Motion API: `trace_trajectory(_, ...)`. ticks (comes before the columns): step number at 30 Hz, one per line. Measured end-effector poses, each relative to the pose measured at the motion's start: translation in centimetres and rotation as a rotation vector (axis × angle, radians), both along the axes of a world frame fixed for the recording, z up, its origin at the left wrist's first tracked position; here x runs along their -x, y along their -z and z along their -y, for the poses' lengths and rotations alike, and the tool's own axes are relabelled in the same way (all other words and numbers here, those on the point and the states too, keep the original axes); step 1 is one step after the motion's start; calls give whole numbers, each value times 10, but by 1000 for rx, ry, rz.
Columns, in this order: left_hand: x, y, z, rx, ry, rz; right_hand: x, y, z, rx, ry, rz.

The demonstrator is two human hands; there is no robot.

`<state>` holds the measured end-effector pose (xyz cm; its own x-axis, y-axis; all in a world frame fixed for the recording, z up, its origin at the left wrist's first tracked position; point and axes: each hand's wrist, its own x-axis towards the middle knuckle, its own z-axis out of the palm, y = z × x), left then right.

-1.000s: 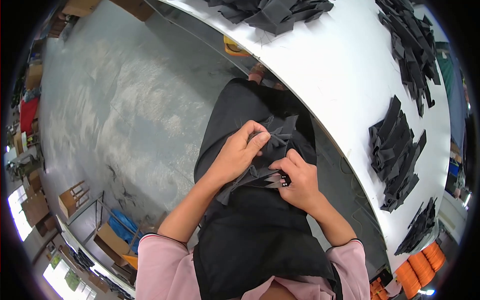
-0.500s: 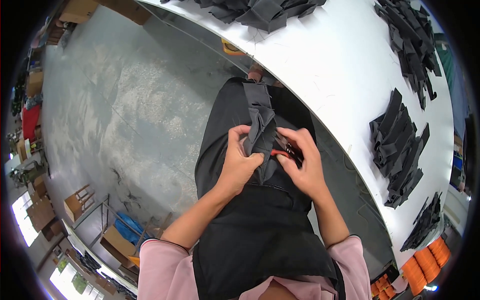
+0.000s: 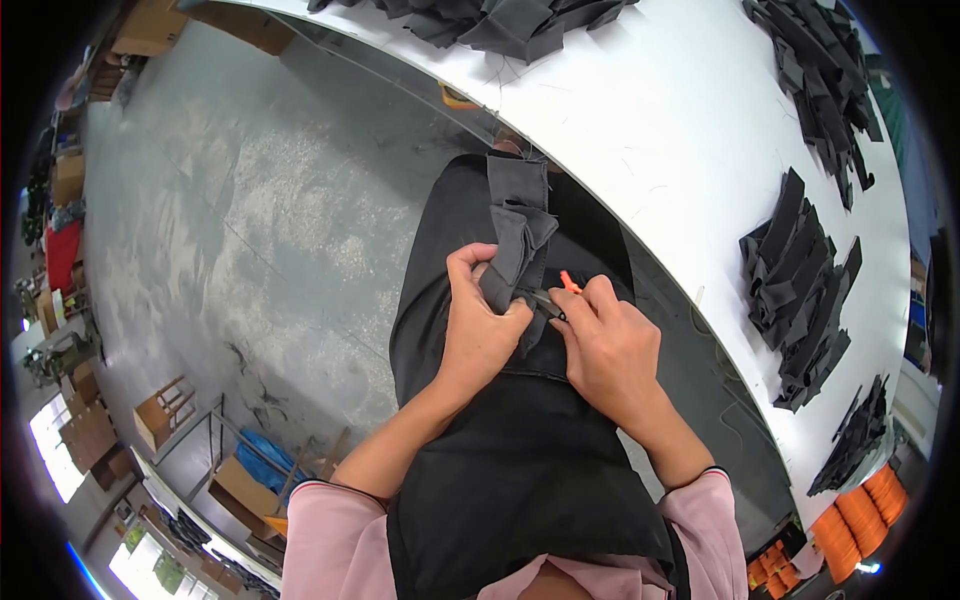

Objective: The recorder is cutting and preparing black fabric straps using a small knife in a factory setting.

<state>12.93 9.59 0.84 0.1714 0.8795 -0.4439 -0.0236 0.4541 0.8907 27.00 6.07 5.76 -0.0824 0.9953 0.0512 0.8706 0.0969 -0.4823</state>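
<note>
One dark grey fabric strip (image 3: 520, 182) is pinched in your left hand (image 3: 478, 335), the thumb pressing it against the curled fingers near its lower part. Your right hand (image 3: 615, 350) is closed around small thread snips (image 3: 544, 304), their metal blades pointing left at the cloth, right beside your left thumb; whether the blades are parted is too small to tell. An orange part of the tool sticks up above your right fingers.

To work cleanly here, I'd hold the cloth edge taut, lay the blades flat along it, and keep the tips clear of that thumb and of the folded layers behind.

The strip runs up your lap, away from you. It looks matte and woven, flat and squared at the far end, bunched into creased, overlapping flaps in the middle, with fine loose threads at its far end. Beneath it is your smooth black apron (image 3: 500, 470); dark on dark, the strip's lower end is hard to make out.

To your right curves a glossy white table (image 3: 640, 120), stray threads scattered on it. Similar dark strips lie there in heaps, the nearest a jagged, layered pile (image 3: 795, 300). Beyond are plump orange rolls (image 3: 858, 530); to your left, a scuffed grey floor (image 3: 290, 250).
</note>
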Motion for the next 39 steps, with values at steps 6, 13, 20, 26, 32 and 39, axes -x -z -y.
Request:
trace_trajectory(6,0,3,1,-2,9,-15,-2,3,6,33,110,-121)
trace_trajectory(13,1,0,-4,6,9,-8,-4,7,2,66,154,-274)
trace_trajectory(20,7,-7,-18,237,-49,415,13,31,-24,39,233,-965)
trace_trajectory(26,21,-16,-33,378,-22,621,34,31,10,247,335,-1198)
trace_trajectory(32,23,-7,-37,304,-61,720,33,24,24,26,252,-735)
trace_trajectory(39,25,-6,-34,289,-52,772,32,18,14,-103,91,-581)
